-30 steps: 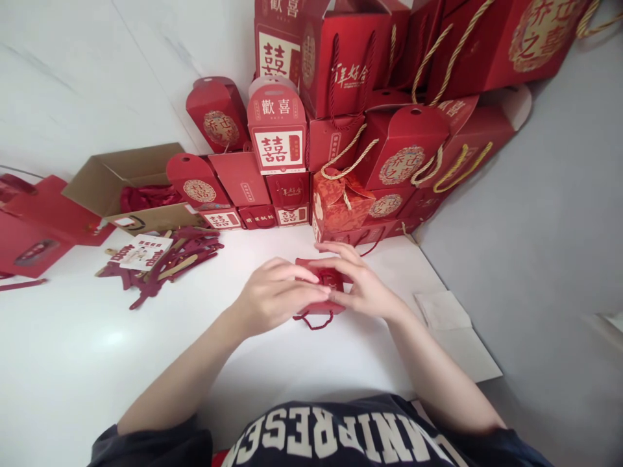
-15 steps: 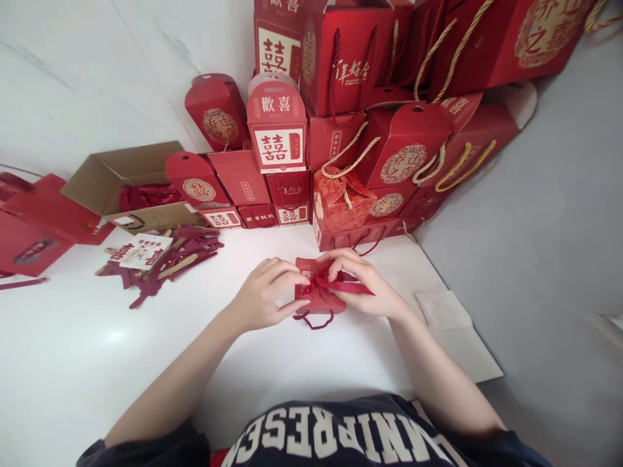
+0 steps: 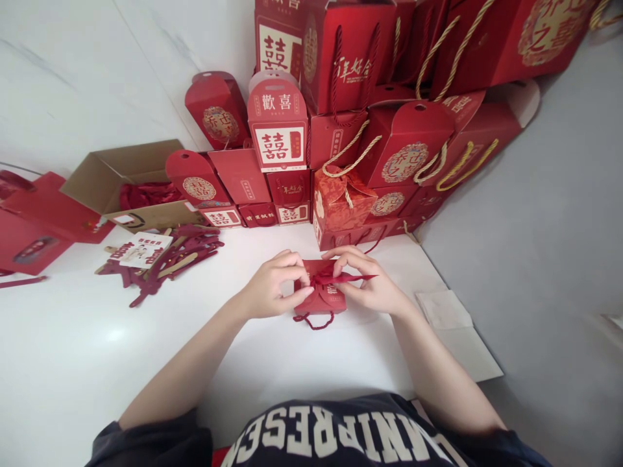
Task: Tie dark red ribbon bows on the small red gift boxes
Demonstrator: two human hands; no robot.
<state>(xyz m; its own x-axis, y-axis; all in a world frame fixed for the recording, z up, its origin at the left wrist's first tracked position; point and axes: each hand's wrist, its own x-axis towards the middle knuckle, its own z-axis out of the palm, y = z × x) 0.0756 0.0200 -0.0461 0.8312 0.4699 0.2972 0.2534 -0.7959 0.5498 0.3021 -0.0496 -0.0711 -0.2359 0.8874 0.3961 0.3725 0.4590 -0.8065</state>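
Small red box point(image 3: 311, 303) sits at frame centre on the white table point(image 3: 257, 363), rope handle point(image 3: 318, 328) hanging off its near side; red ribbon point(image 3: 320, 280) is knotted across its top; right hand point(image 3: 374, 282) pinches the ribbon between thumb and index finger, tail pointing right; left hand point(image 3: 272, 285) has thumb and index tips nearly together at the knot's left, can't tell if they grip it; stacked red boxes point(image 3: 243, 180) fill upper centre to upper right; open carton point(image 3: 163, 215) at left.
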